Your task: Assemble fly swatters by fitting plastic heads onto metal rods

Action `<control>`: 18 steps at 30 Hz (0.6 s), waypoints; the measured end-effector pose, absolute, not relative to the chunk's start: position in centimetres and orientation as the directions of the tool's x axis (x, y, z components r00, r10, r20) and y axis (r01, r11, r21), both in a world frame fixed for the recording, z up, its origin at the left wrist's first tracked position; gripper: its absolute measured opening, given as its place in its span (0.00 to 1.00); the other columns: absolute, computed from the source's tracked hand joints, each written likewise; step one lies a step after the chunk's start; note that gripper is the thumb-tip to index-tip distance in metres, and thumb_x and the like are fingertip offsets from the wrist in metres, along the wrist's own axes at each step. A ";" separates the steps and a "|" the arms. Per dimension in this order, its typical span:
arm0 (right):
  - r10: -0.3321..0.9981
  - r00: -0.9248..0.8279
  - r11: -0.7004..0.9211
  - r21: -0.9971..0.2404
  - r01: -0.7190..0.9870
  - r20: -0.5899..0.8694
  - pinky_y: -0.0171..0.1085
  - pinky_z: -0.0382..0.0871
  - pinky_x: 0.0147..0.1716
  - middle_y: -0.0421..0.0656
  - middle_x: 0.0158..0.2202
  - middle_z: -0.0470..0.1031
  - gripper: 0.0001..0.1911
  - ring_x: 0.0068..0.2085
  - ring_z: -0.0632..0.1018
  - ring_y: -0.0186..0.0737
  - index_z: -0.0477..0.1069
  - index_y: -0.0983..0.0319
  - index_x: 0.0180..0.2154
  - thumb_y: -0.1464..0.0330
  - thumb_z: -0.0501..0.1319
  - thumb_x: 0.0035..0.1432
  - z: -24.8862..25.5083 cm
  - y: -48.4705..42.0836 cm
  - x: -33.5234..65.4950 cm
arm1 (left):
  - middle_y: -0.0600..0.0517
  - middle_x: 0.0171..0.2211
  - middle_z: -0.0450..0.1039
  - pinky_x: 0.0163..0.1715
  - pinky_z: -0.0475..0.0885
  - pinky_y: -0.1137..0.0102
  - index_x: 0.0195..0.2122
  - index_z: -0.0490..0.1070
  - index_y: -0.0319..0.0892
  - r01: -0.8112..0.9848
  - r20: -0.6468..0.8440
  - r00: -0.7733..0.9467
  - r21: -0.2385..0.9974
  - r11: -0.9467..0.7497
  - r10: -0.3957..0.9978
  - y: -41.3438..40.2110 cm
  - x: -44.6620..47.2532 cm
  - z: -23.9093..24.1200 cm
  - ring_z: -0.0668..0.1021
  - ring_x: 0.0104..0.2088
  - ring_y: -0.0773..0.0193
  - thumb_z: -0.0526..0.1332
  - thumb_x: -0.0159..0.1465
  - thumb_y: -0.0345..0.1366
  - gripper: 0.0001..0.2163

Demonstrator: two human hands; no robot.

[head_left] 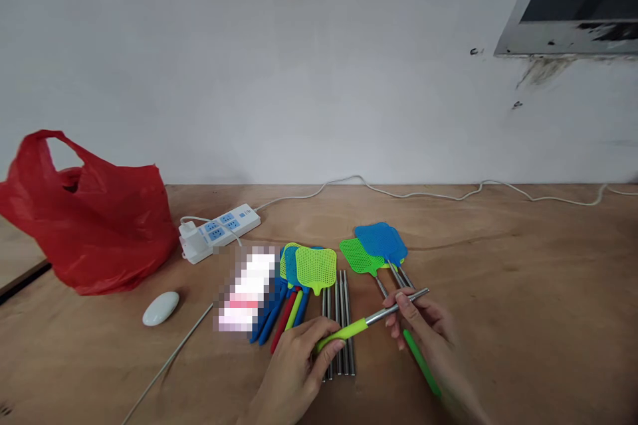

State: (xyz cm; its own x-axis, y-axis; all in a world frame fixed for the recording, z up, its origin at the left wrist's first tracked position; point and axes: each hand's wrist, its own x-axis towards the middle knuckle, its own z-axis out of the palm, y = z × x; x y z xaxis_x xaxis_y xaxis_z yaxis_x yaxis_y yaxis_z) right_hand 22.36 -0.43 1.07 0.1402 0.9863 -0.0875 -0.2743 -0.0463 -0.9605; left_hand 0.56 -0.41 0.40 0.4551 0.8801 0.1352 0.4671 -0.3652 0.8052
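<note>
My left hand (302, 357) grips the yellow-green sleeve of a fly swatter handle (353, 328). The handle's metal rod slants up to the right, and my right hand (421, 322) pinches it near its far end. No swatter head is on this rod. Under and beside my left hand lie several bare metal rods (343, 319). Left of these are loose blue, red and yellow-green grips (286, 322), below yellow-green and blue swatter heads (317, 267). Behind my right hand lie fly swatters with blue heads (379, 242) and a green head (357, 256); a green grip (421, 363) shows under that hand.
A red plastic bag (109, 226) stands at the left. Near it are a white power strip (219, 232) with a plug, a white computer mouse (161, 309) and a blurred-out bright screen (249, 289). A white cable (419, 195) runs along the wall.
</note>
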 end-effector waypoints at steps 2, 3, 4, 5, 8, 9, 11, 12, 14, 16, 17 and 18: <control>0.987 0.144 -0.029 -0.954 -0.297 -0.075 0.30 0.65 0.17 0.41 0.22 0.74 0.19 0.22 0.72 0.34 0.79 0.62 0.29 0.51 0.70 0.52 0.9 -0.5 22.4 | 0.52 0.31 0.75 0.31 0.64 0.71 0.38 0.72 0.45 0.490 0.110 0.466 0.794 -0.360 0.878 -0.6 0.5 0.6 0.77 0.32 0.59 0.52 0.73 0.42 0.12; 0.985 0.154 -0.025 -0.948 -0.317 -0.077 0.30 0.65 0.17 0.41 0.22 0.74 0.19 0.21 0.71 0.33 0.79 0.62 0.29 0.52 0.70 0.52 0.9 -0.6 22.5 | 0.52 0.30 0.75 0.31 0.64 0.71 0.37 0.72 0.45 0.505 0.101 0.467 0.785 -0.358 0.878 -0.7 0.4 0.6 0.77 0.31 0.59 0.51 0.73 0.42 0.13; 0.981 0.172 -0.026 -0.939 -0.342 -0.090 0.29 0.64 0.17 0.40 0.21 0.73 0.18 0.21 0.71 0.33 0.78 0.61 0.29 0.52 0.71 0.51 1.0 -0.6 22.6 | 0.52 0.28 0.75 0.30 0.63 0.71 0.36 0.73 0.45 0.520 0.093 0.465 0.776 -0.357 0.880 -0.7 0.2 0.7 0.76 0.30 0.59 0.50 0.73 0.42 0.14; 0.972 0.206 -0.027 -0.929 -0.369 -0.110 0.29 0.64 0.17 0.39 0.21 0.72 0.18 0.21 0.71 0.32 0.78 0.61 0.28 0.52 0.72 0.49 1.2 -0.6 22.7 | 0.52 0.27 0.74 0.30 0.63 0.71 0.34 0.73 0.45 0.531 0.085 0.468 0.768 -0.357 0.880 -0.7 0.0 0.7 0.76 0.28 0.60 0.50 0.73 0.43 0.16; 0.920 0.360 0.012 -0.903 -0.429 -0.158 0.28 0.64 0.17 0.39 0.21 0.73 0.20 0.21 0.70 0.31 0.78 0.60 0.25 0.52 0.76 0.41 2.1 -0.6 23.2 | 0.54 0.23 0.72 0.28 0.62 0.71 0.30 0.71 0.45 0.553 0.060 0.475 0.755 -0.351 0.878 -0.6 -0.7 0.8 0.74 0.26 0.61 0.50 0.73 0.44 0.17; 0.900 0.406 0.037 -0.901 -0.432 -0.158 0.27 0.64 0.17 0.39 0.22 0.73 0.20 0.22 0.70 0.31 0.78 0.60 0.24 0.52 0.77 0.39 2.4 -0.6 23.5 | 0.54 0.24 0.72 0.28 0.62 0.72 0.30 0.70 0.45 0.567 0.045 0.475 0.748 -0.345 0.879 -0.6 -0.9 0.9 0.75 0.26 0.61 0.50 0.73 0.44 0.17; 0.876 0.462 0.080 -0.902 -0.425 -0.139 0.27 0.65 0.18 0.39 0.24 0.75 0.20 0.22 0.70 0.30 0.78 0.60 0.23 0.52 0.77 0.38 2.7 -0.4 24.1 | 0.54 0.25 0.72 0.28 0.61 0.72 0.30 0.69 0.45 0.612 0.015 0.467 0.717 -0.335 0.884 -0.3 -1.3 1.1 0.75 0.27 0.61 0.50 0.73 0.45 0.17; 0.869 0.478 0.093 -0.904 -0.417 -0.131 0.27 0.65 0.18 0.39 0.24 0.75 0.19 0.22 0.70 0.29 0.78 0.60 0.23 0.53 0.77 0.38 2.8 -0.3 24.3 | 0.54 0.25 0.71 0.28 0.61 0.71 0.31 0.69 0.45 0.645 0.001 0.454 0.689 -0.330 0.891 -0.2 -1.5 1.2 0.75 0.27 0.60 0.50 0.73 0.45 0.16; 0.859 0.498 0.102 -0.911 -0.399 -0.122 0.27 0.64 0.17 0.38 0.24 0.74 0.19 0.22 0.69 0.29 0.78 0.60 0.22 0.53 0.77 0.39 2.7 -0.2 24.8 | 0.54 0.24 0.70 0.26 0.58 0.70 0.31 0.68 0.45 0.724 -0.022 0.411 0.615 -0.312 0.911 0.0 -1.7 1.3 0.74 0.26 0.60 0.49 0.73 0.45 0.16; 0.865 0.485 0.080 -0.920 -0.384 -0.127 0.27 0.64 0.17 0.38 0.23 0.74 0.19 0.22 0.68 0.30 0.78 0.60 0.23 0.53 0.77 0.39 2.6 -0.2 24.8 | 0.54 0.21 0.69 0.25 0.54 0.69 0.29 0.66 0.45 0.812 -0.038 0.342 0.514 -0.275 0.939 0.2 -1.8 1.4 0.73 0.24 0.59 0.50 0.71 0.46 0.16; 0.871 0.473 0.064 -0.922 -0.381 -0.135 0.28 0.64 0.17 0.38 0.22 0.73 0.19 0.21 0.68 0.30 0.78 0.60 0.22 0.53 0.77 0.39 2.6 -0.2 24.7 | 0.53 0.21 0.69 0.24 0.53 0.69 0.27 0.64 0.45 0.851 -0.044 0.306 0.461 -0.253 0.951 0.2 -1.8 1.3 0.73 0.23 0.58 0.51 0.70 0.46 0.16; 0.876 0.461 0.047 -0.924 -0.381 -0.145 0.28 0.63 0.16 0.38 0.22 0.72 0.19 0.21 0.67 0.30 0.78 0.60 0.22 0.52 0.77 0.39 2.6 -0.2 24.6 | 0.53 0.21 0.70 0.24 0.51 0.69 0.26 0.63 0.45 0.882 -0.046 0.275 0.410 -0.233 0.960 0.3 -1.8 1.3 0.74 0.23 0.58 0.52 0.69 0.46 0.16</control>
State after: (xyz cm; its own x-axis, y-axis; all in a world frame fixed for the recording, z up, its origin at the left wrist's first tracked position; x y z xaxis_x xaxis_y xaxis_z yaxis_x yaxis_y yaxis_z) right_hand 24.57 -0.20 2.59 0.4607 0.8756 -0.1449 -0.3805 0.0473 -0.9236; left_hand -1.80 0.28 1.26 0.2746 0.9605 -0.0458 0.8818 -0.2326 0.4103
